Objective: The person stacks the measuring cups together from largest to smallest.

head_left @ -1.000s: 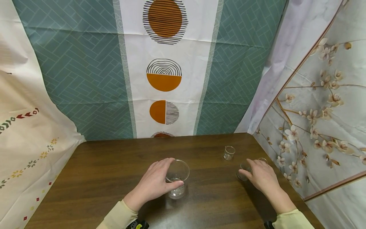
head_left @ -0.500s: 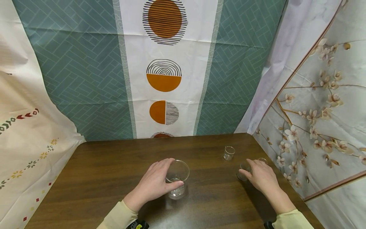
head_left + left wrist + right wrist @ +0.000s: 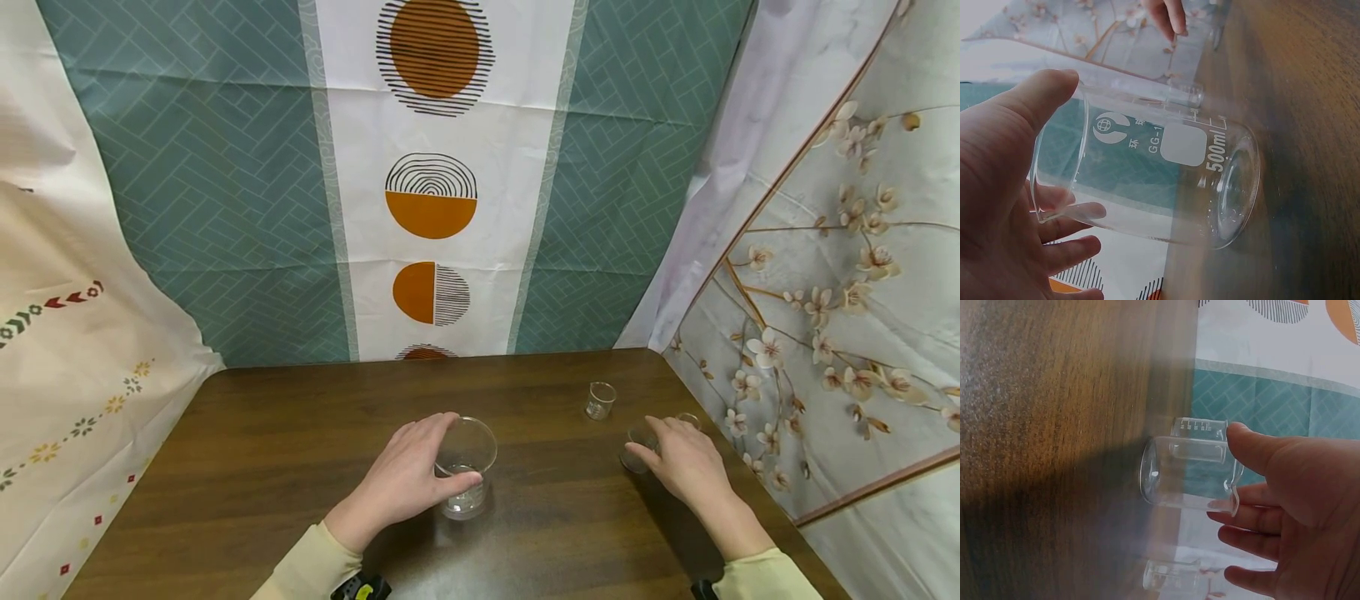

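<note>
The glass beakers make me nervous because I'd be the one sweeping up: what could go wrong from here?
The large beaker might slip, since the left hand holds it only near the rim.
The small beaker in the right hand could clink against the farther beaker if swung that way.
The half-hidden beaker seems close to the right edge of the table, so a bump might tip it over.

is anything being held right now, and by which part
The left grip holds the 500ml glass beaker near its rim; the right grip holds a smaller glass beaker, also near its rim.
</note>
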The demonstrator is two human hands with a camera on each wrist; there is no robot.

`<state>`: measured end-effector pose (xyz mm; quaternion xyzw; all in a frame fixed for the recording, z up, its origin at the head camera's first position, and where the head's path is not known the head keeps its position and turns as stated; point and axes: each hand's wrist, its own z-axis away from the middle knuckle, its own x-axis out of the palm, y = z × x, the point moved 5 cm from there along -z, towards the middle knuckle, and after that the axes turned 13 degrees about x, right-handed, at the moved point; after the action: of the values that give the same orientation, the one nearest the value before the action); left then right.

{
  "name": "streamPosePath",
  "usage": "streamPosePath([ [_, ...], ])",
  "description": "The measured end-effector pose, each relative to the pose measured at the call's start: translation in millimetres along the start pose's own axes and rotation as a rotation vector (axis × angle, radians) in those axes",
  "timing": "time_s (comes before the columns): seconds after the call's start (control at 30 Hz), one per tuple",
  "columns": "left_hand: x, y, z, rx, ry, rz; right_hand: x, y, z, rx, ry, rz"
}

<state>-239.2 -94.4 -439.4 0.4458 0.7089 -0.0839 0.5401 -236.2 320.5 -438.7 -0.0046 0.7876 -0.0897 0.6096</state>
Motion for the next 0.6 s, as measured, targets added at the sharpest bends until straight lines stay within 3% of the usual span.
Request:
streamPosePath([
  [0.6, 0.3, -0.5, -0.3, 0.004, 0.003, 0.005, -2.4, -3.6, -0.5, -0.014, 0.037, -0.017],
])
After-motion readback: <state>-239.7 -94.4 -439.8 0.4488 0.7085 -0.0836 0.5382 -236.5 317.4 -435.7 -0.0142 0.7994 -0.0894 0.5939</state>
